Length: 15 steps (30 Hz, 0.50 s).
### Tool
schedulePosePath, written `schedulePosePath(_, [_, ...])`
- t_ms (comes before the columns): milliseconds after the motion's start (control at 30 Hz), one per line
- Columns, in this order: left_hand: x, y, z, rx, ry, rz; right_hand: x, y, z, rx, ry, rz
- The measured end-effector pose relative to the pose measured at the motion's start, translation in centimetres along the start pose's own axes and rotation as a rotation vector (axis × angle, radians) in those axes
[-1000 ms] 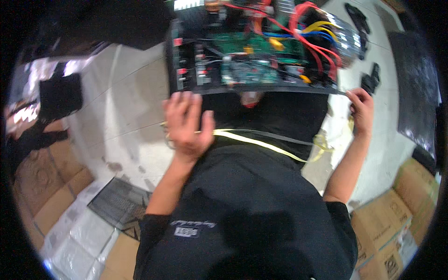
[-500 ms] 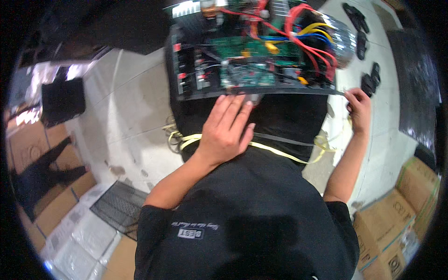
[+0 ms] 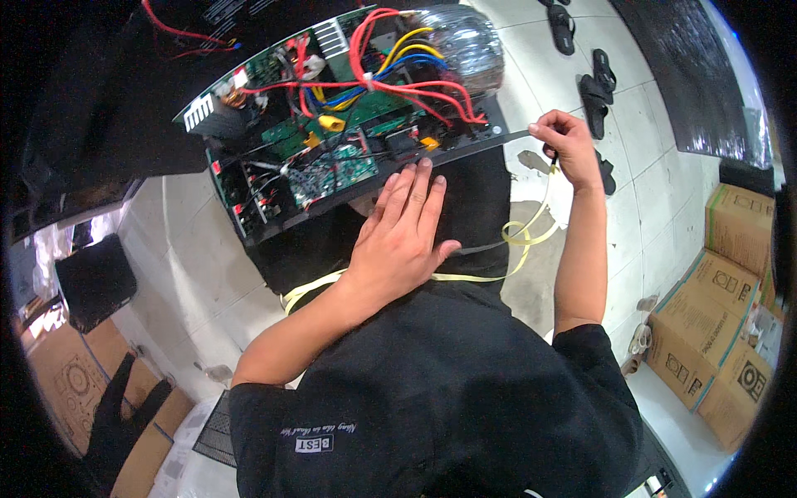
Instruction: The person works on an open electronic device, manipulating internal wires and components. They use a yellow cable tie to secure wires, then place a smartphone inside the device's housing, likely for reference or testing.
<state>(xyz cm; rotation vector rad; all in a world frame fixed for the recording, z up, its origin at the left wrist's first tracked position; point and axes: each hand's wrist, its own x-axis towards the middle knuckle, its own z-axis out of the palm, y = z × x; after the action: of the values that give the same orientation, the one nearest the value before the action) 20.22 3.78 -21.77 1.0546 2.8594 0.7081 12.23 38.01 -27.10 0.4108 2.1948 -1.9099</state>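
Across my lap lies an open electronics chassis with a black front panel (image 3: 332, 202). It holds green circuit boards (image 3: 339, 170), red wires (image 3: 299, 84), yellow and blue leads, and a round film-wrapped coil (image 3: 465, 51) at the far right. My left hand (image 3: 397, 236) rests flat against the panel's near edge, fingers stretched. Off the panel's right end, my right hand (image 3: 573, 149) pinches a thin black strip (image 3: 516, 135), which reaches out straight from that edge. Below it a pale yellow ribbon (image 3: 525, 259) loops down from near the right hand and across my lap.
Black sandals (image 3: 596, 98) lie on the tiled floor (image 3: 656, 178) to the right. Cardboard boxes (image 3: 697, 315) stand at the lower right, and another carton (image 3: 70, 382) is at the lower left. A black plastic-wrapped item (image 3: 689, 75) is at the upper right.
The view has turned, so the chassis appears slanted and further left. My left hand stays by the panel edge. The strip between the panel and my right hand shows more clearly.
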Motion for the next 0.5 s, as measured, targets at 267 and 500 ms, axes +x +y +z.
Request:
schedulePosePath(267, [3.3,1.5,1.5,-0.010,0.015,0.096,0.6,0.4,-0.1,0.018,-0.030,0.040])
schedulePosePath(500, [6.0,2.3,3.0,-0.013,0.004,0.142,1.2,0.7,-0.7,-0.073,-0.118,0.030])
